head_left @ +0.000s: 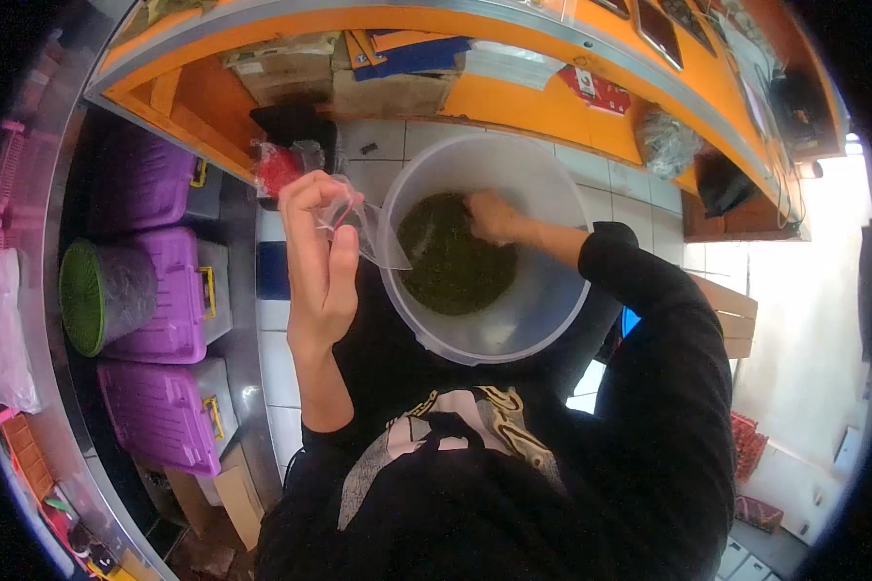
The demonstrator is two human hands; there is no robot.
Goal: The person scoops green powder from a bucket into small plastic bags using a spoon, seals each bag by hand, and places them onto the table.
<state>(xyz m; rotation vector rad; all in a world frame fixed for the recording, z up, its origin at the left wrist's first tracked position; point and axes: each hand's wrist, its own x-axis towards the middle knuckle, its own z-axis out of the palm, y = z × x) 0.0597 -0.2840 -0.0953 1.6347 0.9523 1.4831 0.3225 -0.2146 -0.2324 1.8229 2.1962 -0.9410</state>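
Note:
My left hand [322, 257] is raised at the left of a large translucent plastic tub, its fingers closed on a small clear plastic bag [386, 248]. The bag hangs toward the rim of the tub [562, 315]. Loose dark green, leafy-looking material [451, 266] covers the tub's bottom. Inside the tub, my right hand [494, 217] reaches down to the far side of this material with its fingers curled. The fingertips are partly hidden, and what they hold cannot be made out.
Purple-lidded storage boxes [160, 295] and a green-rimmed basket [87, 295] stand at the left. Ahead is an orange shelf [513, 102] with cardboard, papers and a clear plastic bundle [667, 143]. A red item in clear plastic [279, 169] sits beyond my left hand.

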